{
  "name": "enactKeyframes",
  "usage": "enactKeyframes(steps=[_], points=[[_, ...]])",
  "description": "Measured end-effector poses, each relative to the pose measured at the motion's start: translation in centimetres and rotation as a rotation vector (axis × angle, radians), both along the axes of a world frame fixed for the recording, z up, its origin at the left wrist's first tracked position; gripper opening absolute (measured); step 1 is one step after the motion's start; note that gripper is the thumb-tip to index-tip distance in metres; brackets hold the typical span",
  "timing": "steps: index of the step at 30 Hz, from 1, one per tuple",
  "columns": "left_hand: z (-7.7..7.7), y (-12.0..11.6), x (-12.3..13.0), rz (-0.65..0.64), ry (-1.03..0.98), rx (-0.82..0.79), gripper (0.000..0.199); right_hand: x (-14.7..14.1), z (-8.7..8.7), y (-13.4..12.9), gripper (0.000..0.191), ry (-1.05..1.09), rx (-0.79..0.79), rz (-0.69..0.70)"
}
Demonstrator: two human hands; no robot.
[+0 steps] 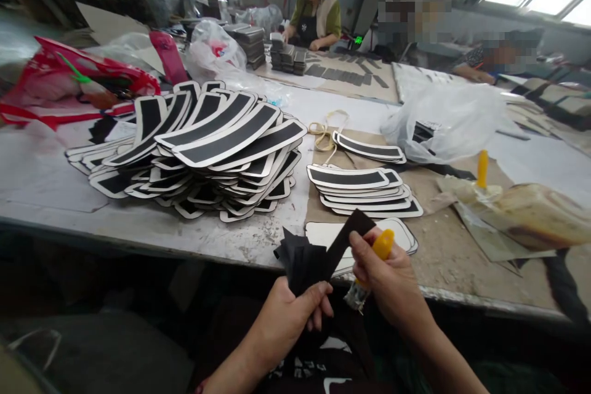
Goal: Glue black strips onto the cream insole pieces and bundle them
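My left hand (pixel 295 308) is closed around a bunch of black strips (pixel 302 258) just off the table's front edge. Between the thumb and fingers of my right hand (pixel 385 274) is the upper end of one dark strip (pixel 348 240), whose lower end meets the bunch. The same hand also grips a brush with a yellow handle (pixel 383 244), its whitish, crusted bristles pointing down. Beyond my hands lie white curved pieces (pixel 392 231), plain side up. Behind those is a small stack of curved white-edged pieces with black centres (pixel 351 177).
A large heap of similar curved pieces (pixel 231 135) covers the table's left part. To the right, a glue-stained container (pixel 540 209) lies near a clear plastic bag (pixel 443 123). A red bag (pixel 78 83) sits far left. A co-worker (pixel 318 12) works at the far table.
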State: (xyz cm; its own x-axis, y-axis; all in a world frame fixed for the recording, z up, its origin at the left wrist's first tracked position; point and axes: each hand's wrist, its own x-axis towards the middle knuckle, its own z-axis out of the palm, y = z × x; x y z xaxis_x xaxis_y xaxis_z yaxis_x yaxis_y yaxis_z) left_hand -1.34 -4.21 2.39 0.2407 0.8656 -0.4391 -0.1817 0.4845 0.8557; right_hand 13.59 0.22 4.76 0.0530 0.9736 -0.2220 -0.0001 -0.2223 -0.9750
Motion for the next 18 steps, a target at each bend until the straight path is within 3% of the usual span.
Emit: enactKeyframes(steps=[3, 9, 11, 14, 18], points=[[-1.0, -1.0, 0.5, -0.080, 0.019, -0.030, 0.042, 0.9, 0.1, 0.1, 0.037, 0.101, 0.035, -0.083], [-2.3, -2.0, 0.1, -0.174, 0.114, -0.068, 0.048, 2.1, 1.7, 0.5, 0.032, 0.240, 0.103, -0.064], [-2.4, -1.9, -0.9, -0.107, 0.149, -0.108, 0.047, 3.9, 2.7, 1.0, 0.032, 0.185, 0.102, -0.057], [-2.1, -0.8, -2.6, 0.135, 0.180, -0.163, 0.042, 7.0, 3.6, 2.1, 0.032, -0.144, 0.038, 0.045], [-1.6, 2.3, -2.9, 0.318, 0.180, -0.126, 0.037, 8.1, 3.1, 4.4, 0.032, -0.581, 0.071, 0.417]])
